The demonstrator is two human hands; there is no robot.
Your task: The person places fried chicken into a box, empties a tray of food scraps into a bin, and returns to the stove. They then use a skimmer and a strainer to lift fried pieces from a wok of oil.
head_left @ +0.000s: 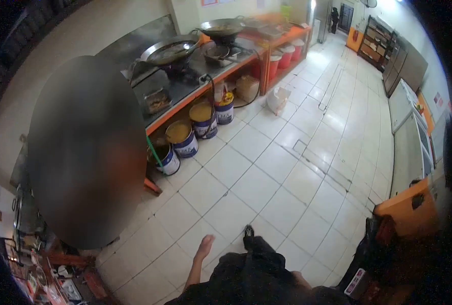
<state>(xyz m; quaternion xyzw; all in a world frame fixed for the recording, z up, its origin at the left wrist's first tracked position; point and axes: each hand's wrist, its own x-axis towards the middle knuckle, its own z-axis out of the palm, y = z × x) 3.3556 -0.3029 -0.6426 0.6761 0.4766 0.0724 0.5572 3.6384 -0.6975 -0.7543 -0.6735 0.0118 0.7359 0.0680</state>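
My left hand hangs in front of my body above the tiled floor, at the lower middle of the head view. It holds nothing and touches nothing; its fingers look loosely apart, though they are small in the picture. Of my right arm only a short bare part shows beside my dark clothes, and the hand itself is out of sight. One black shoe stands on the tiles ahead of me.
To the left runs a cooking counter with a near wok and a far wok. Several paint-type buckets stand beneath it. A white bag sits on the floor. White chest freezers line the right wall. A blurred patch covers the left.
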